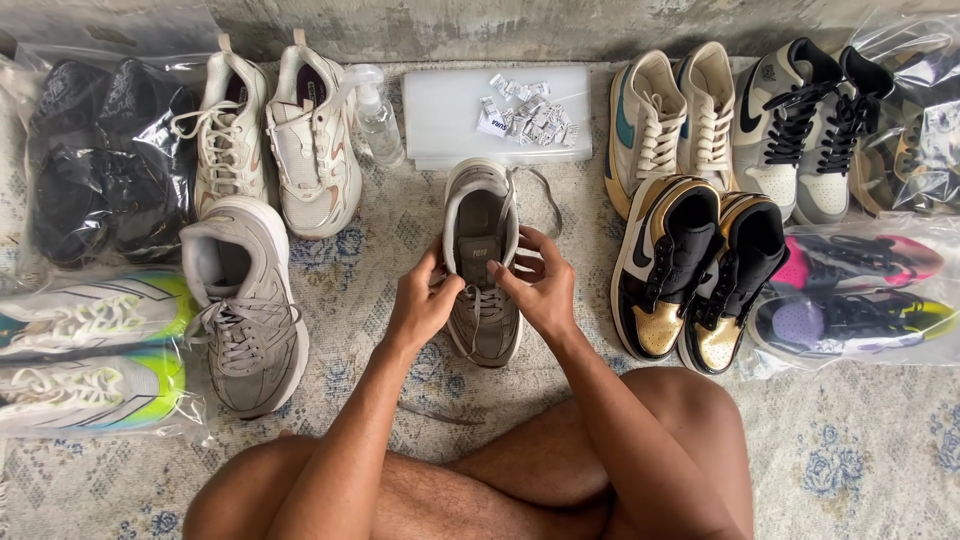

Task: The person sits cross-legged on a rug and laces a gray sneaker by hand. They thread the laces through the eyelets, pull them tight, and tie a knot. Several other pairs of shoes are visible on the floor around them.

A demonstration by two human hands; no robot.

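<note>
Centrally, a grey sneaker [483, 270] is gripped at its collar by the left hand [422, 305] and right hand [540, 290], fingers clenched beside the tongue; lacing is judged in hand, and a firm pull on the loose lace [545, 190] beyond the fingertips is called for.

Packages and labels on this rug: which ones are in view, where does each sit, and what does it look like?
Clear bag of black shoes: far left, glossy, crinkled.
Clear bags of white and neon-green shoes: lower left, two stacked.
Clear bag of pink and dark shoes: right edge.
Clear bag: top right, contents unclear.
Small white paper tags: heaped on a white flat sheet, top centre.
Clear spray bottle: left of the sheet.
</note>
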